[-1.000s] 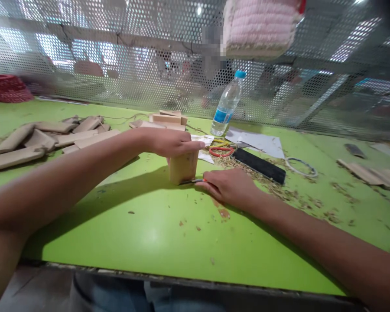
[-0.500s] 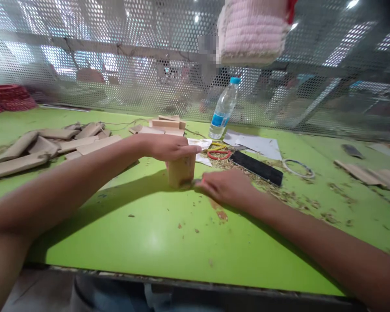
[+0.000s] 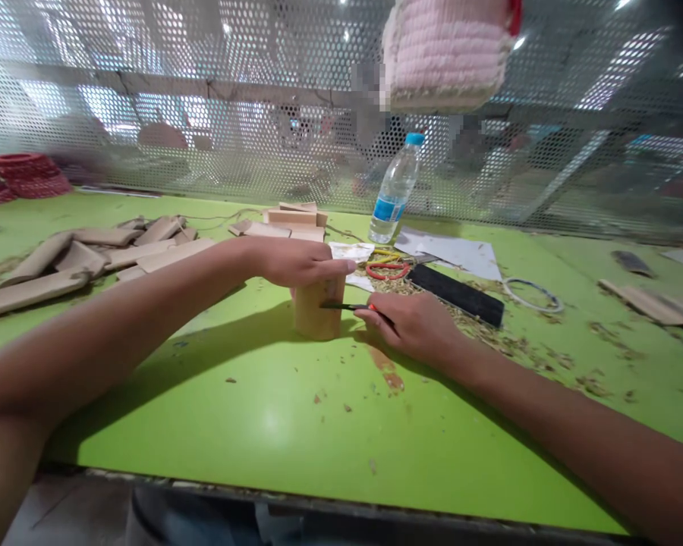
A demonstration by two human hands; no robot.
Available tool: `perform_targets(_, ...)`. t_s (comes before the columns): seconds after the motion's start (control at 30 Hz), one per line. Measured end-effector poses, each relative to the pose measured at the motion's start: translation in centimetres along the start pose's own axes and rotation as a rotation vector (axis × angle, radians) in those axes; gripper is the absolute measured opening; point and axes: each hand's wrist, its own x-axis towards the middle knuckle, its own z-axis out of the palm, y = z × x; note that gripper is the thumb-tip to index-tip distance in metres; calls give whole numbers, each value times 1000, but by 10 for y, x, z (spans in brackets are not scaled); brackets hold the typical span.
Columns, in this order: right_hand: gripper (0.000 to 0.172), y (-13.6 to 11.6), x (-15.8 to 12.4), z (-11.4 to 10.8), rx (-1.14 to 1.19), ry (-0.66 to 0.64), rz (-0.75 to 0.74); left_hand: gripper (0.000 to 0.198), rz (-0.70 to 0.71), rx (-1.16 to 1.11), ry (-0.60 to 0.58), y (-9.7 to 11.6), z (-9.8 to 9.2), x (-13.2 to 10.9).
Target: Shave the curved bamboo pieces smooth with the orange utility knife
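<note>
A tan, slightly curved wooden piece (image 3: 317, 315) stands upright on the green table (image 3: 250, 425). My left hand (image 3: 301, 262) is closed over its top from above, thumb pointing right. In my right hand (image 3: 407, 322) is a small carving knife (image 3: 346, 306), with a thin dark blade and a bit of red at the grip. The blade lies level across the piece's right front face, about halfway up. My fingers hide most of the handle. Small chips and a brown smear lie on the table below.
More wooden pieces (image 3: 91, 250) are heaped at the left, others (image 3: 296, 218) behind my left hand. A water bottle (image 3: 395, 193), red-handled scissors (image 3: 387, 270), a black phone (image 3: 458, 294), white paper (image 3: 455, 254) and a ring (image 3: 532, 296) lie beyond my right hand among shavings. A perforated screen (image 3: 233, 136) rises behind.
The knife has risen from the lower right edge of the wooden piece to about mid-height on its face. My left hand keeps its hold on top. The view has shifted slightly.
</note>
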Motion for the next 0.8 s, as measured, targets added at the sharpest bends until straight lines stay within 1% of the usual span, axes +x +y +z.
perform_targets(0.07, 61, -1, 2, -2, 4, -36, 25, 63, 22, -12, -14, 0, 0, 0)
perform_targets(0.13, 62, -4, 4, -5, 8, -112, 29, 63, 26, -21, -20, -1, -1, -1)
perform_targets(0.2, 62, -6, 6, -6, -8, -202, 0, 62, 14, -20, -13, 0, -1, -2)
perform_targets(0.27, 62, -7, 4, -5, -35, -257, -40, 60, -8, -7, 3, 0, -1, -3)
perform_targets(0.3, 61, -7, 3, -5, -44, -254, -54, 60, -14, 1, 11, 0, -1, -4)
perform_targets(0.37, 60, -6, 0, -2, -31, -188, -57, 61, -8, 6, 11, 0, 0, -5)
perform_targets(0.47, 60, -1, -2, 0, 14, -49, -2, 64, 13, -27, -3, -1, 0, -6)
perform_targets(0.53, 60, 2, -1, -1, 32, -14, 36, 65, 13, -46, -10, -1, 1, -5)
perform_targets(0.7, 60, 2, 7, -6, 47, -94, 42, 64, 50, -73, -17, -2, -1, -5)
perform_targets(0.8, 61, 0, 8, -7, 17, -183, 12, 62, 12, -48, -10, -3, -2, -5)
